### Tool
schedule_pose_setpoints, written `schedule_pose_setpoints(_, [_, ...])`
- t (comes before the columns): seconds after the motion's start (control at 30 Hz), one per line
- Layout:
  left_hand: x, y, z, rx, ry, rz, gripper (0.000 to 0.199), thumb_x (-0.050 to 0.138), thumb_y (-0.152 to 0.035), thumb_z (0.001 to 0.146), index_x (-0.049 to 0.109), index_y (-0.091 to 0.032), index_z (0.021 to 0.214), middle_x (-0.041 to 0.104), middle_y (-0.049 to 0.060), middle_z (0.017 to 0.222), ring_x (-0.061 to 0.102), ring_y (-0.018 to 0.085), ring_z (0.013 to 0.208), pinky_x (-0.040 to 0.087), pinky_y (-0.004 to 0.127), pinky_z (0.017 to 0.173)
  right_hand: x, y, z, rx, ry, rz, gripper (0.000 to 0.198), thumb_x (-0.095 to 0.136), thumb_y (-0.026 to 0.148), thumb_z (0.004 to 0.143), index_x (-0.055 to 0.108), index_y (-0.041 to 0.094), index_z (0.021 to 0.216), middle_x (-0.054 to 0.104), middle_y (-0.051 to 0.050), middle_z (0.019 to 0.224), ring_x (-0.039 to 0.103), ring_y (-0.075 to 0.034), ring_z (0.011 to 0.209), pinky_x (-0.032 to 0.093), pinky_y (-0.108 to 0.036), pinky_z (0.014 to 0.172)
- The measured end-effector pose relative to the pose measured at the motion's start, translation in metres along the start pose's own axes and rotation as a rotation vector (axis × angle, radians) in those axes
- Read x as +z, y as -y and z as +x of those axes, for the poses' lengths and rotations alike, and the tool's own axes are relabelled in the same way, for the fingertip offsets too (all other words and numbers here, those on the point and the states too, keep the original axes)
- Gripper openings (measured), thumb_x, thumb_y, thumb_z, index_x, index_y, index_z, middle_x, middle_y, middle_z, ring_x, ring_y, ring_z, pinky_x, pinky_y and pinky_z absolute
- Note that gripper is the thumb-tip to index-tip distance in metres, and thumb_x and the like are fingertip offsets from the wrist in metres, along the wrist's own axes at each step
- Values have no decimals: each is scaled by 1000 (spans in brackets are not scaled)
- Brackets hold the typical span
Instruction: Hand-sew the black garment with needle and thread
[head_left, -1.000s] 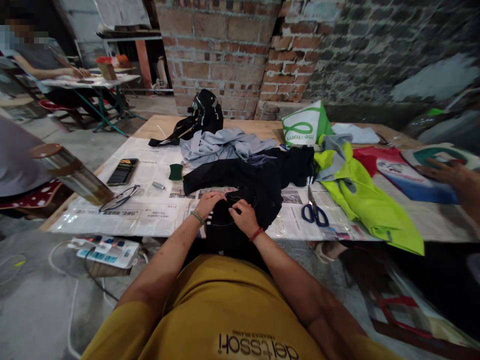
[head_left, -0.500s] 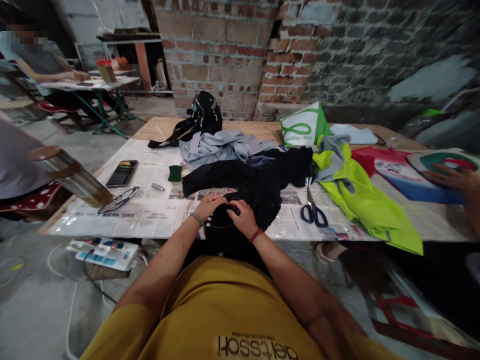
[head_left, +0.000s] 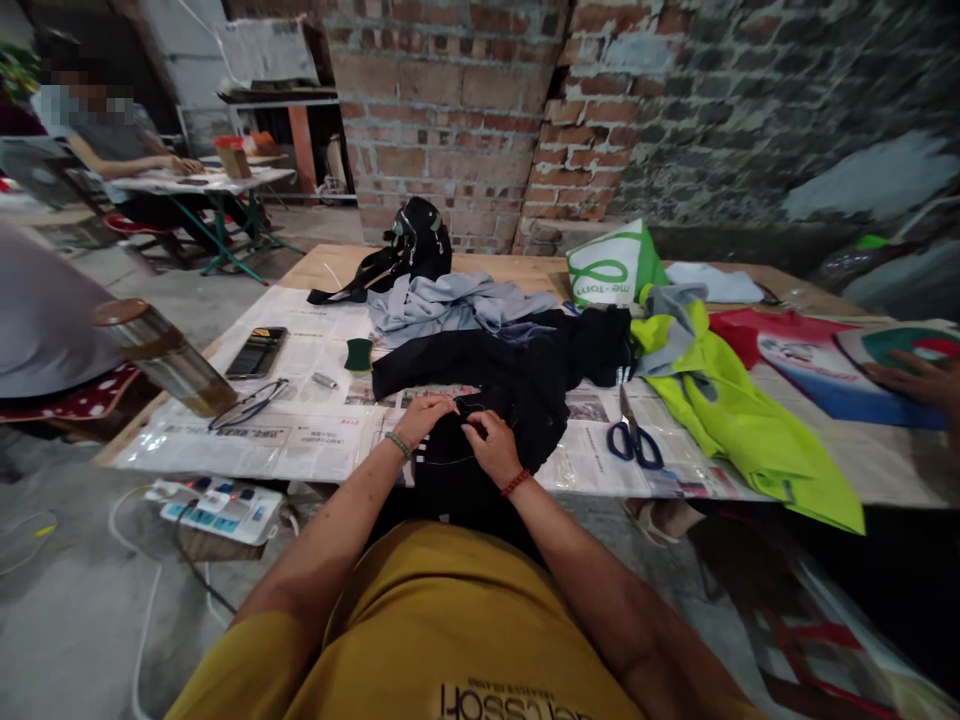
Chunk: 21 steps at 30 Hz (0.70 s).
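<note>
A black garment [head_left: 525,400] with white stripes lies across the newspaper at the table's front edge and hangs toward my lap. My left hand [head_left: 426,418], a green bracelet on its wrist, pinches the cloth from the left. From the right, my right hand [head_left: 491,440], with a red bracelet, has thumb and fingers closed on a fold of the same garment. Whether a small tool sits between my fingers I cannot make out. Dark-handled scissors [head_left: 634,442] rest to the right, and a green sponge [head_left: 359,354] lies beyond my left hand.
Left of the garment are a steel flask [head_left: 169,355], glasses [head_left: 251,402], a phone [head_left: 257,352] and a small silvery cylinder [head_left: 324,380]. Grey cloth [head_left: 457,302], a black bag [head_left: 420,240] and a yellow-green garment [head_left: 742,410] lie around. A power strip [head_left: 217,508] hangs below. Another person's hand [head_left: 911,378] is at right.
My hands have drawn slightly apart at the garment, and my right fingers have opened up a little. The whole view has shifted somewhat, moving the table right and down.
</note>
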<state>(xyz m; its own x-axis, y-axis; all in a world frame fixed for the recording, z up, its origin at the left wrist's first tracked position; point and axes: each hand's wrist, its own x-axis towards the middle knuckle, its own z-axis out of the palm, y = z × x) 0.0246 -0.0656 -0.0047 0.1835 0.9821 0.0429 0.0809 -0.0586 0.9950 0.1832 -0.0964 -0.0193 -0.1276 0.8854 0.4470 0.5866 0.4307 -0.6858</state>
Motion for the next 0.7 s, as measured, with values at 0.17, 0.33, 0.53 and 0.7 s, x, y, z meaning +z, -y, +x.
schedule_pose_setpoints(0.17, [-1, 0, 0, -2, 24, -26, 24, 54, -34, 70, 65, -14, 64, 62, 1, 69, 52, 12, 67, 38, 23, 64, 1, -1, -1, 5, -16, 107, 29, 57, 22, 74, 56, 19, 103, 56, -6, 98, 49, -11, 59, 46, -30, 66])
schedule_pose_setpoints(0.33, [-3, 2, 0, -24, 30, 8, 28, 55, -39, 69, 63, -12, 64, 56, -1, 60, 46, 10, 57, 33, 21, 54, -2, -5, 1, -56, 126, 151, 43, 55, 20, 75, 52, 24, 118, 54, -7, 118, 49, -10, 59, 48, -30, 67])
schedule_pose_setpoints(0.53, [-5, 2, -2, -25, 74, -2, 30, 55, -39, 71, 58, -12, 60, 49, -2, 56, 40, 7, 51, 29, 21, 49, -6, -11, 3, 38, 246, 271, 30, 59, 26, 74, 62, 22, 104, 66, -3, 97, 58, -17, 81, 47, -32, 77])
schedule_pose_setpoints(0.7, [-4, -2, -2, -60, 82, -12, 30, 56, -40, 70, 59, -12, 61, 47, -4, 52, 37, 6, 47, 27, 20, 46, -20, -17, 9, 254, 241, 789, 30, 64, 26, 71, 63, 23, 101, 66, -2, 99, 58, -13, 67, 48, -29, 67])
